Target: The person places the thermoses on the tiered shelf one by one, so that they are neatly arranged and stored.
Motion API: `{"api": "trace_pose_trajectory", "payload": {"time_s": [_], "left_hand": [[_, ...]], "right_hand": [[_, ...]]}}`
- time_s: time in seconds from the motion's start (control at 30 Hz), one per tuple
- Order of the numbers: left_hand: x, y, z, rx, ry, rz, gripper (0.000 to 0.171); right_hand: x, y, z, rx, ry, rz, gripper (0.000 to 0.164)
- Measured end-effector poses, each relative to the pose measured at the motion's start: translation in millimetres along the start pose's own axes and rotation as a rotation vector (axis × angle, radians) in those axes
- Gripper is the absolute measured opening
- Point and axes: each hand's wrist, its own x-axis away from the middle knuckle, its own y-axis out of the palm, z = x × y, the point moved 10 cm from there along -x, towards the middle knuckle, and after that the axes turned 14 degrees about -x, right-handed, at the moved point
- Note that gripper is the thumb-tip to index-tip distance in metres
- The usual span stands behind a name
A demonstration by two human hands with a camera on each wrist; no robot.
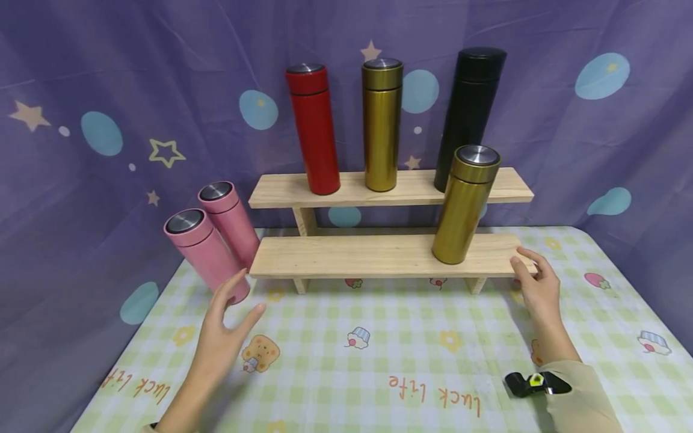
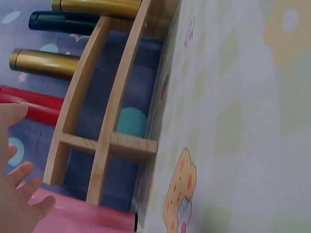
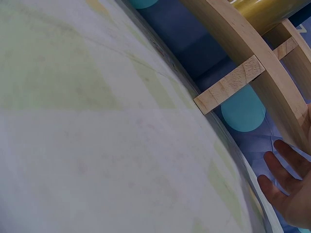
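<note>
On the left, two pink flasks with steel-topped lids stand beside a two-tier wooden shelf. My left hand is in front of the nearer pink flask, thumb and fingers spread, holding nothing; whether its fingertips touch the flask I cannot tell. My right hand is at the right end of the lower board, thumb and forefinger resting on it. In the right wrist view, its other fingers extend loosely below the board. A gold flask stands upright on the lower board, toward the right.
On the upper board stand a red flask, another gold flask and a taller black flask. A checked cloth covers the table. A purple patterned curtain hangs behind. A black strap is by the right sleeve.
</note>
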Motion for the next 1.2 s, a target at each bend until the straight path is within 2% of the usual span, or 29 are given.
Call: {"api": "trace_pose_trajectory", "payload": {"time_s": [0.27,0.43,0.63,0.83,0.97,1.2], "left_hand": [[3.5,-22.2,-20.0,-0.006,-0.043,0.116,0.064],[4.0,-34.0,-34.3,-0.013,-0.077,0.155,0.065],[1.1,-43.6,-58.0,-0.031,-0.136,0.2,0.066],[-4.7,-54.8,-75.7,0.005,-0.14,0.271,0.067],[-10.1,-56.2,-87.3,0.018,-0.157,0.272,0.069],[-21.9,-48.4,-108.3,0.05,-0.24,0.203,0.075]], "right_hand": [[0,-1,0,-0.013,-0.002,0.004,0.051],[-1,-2,0,-0.02,0.009,0.018,0.051],[-2,-1,1,-0.044,0.01,0.022,0.05],[-2,-1,1,-0.028,0.006,0.025,0.051],[-3,-1,1,-0.025,0.005,0.027,0.051],[-3,-1,2,-0.024,0.011,0.034,0.051]]}}
